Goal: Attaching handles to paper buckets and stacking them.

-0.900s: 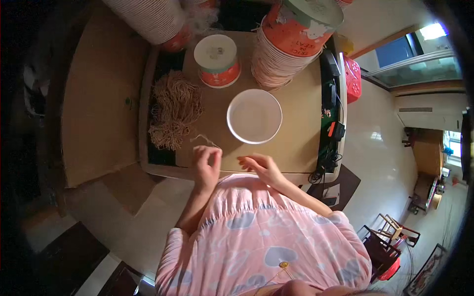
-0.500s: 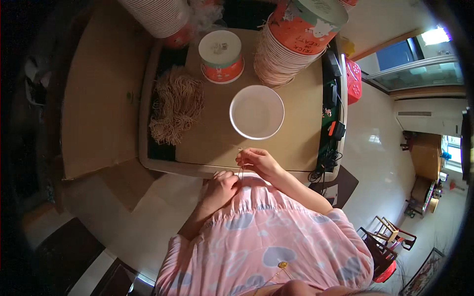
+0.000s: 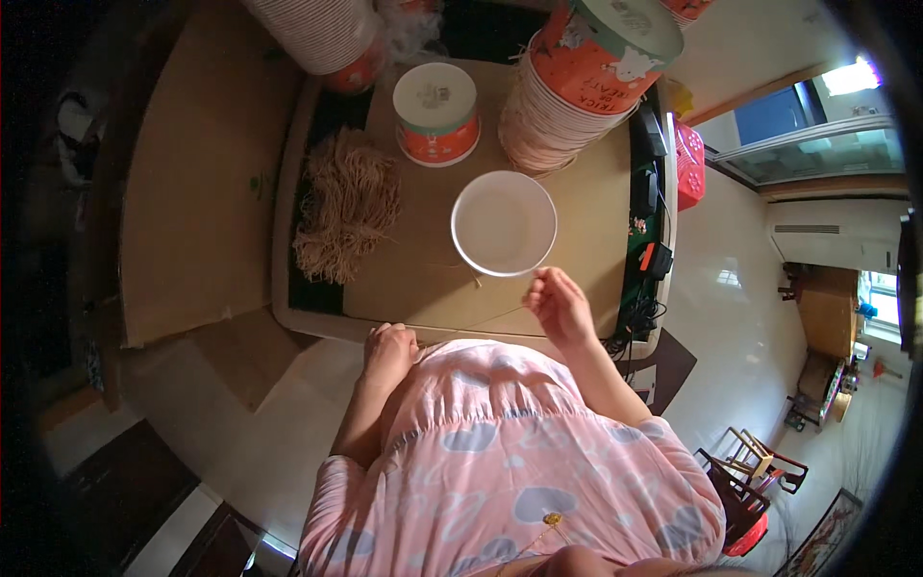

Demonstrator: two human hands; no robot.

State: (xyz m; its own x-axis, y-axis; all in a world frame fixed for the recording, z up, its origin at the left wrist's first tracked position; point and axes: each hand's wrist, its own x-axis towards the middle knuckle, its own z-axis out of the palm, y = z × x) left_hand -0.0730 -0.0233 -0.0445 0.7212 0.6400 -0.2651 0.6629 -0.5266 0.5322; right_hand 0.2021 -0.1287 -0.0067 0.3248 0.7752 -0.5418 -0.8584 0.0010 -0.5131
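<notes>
Head view, one white bowl (image 3: 504, 222), one noodle pile (image 3: 346, 214), right hand (image 3: 559, 306) fingers loosely curled, left hand (image 3: 389, 352) fisted.

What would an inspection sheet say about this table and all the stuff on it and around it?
Surface: brown table top, cardboard sheet beside it.
Job's things: open white bowl; pile of thin tan strands; lidded orange tub.
Clutter: two stacks of tubs, and.
Hands: left hand closed at the table's near edge; right hand near the bowl, fingers pinched, a thin strand seems to run from it.
Cables: dark cords along the right edge.
Surroundings: pale tiled floor, wooden chair.
</notes>
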